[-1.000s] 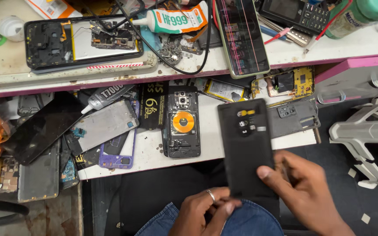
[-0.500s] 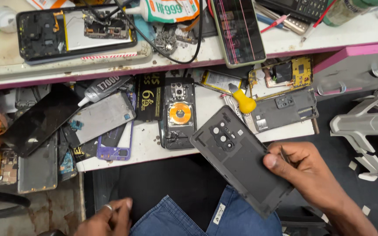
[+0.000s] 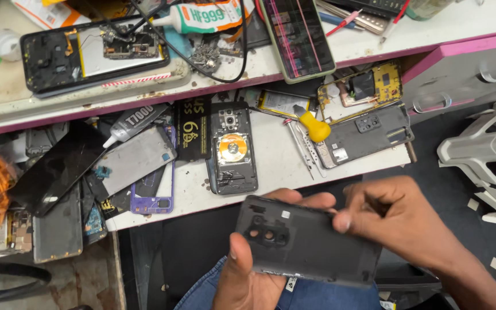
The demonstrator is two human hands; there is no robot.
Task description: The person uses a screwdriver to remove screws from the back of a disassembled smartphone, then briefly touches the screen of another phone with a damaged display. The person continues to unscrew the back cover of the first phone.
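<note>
Both hands now share the dark phone back cover (image 3: 308,244), held flat below the table's front edge (image 3: 271,192); half a second ago only the right held it, tilted. The left hand (image 3: 248,278) has come up beneath, thumb by the camera holes. The right hand (image 3: 397,221) pinches its upper edge. Each grip is closed on it, steadying the cover for closer work.

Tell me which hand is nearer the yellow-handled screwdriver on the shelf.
Right. The right hand is just below and right of the yellow-handled screwdriver, pinching the black back cover; the left hand grips that cover's lower edge, farther down.
</note>
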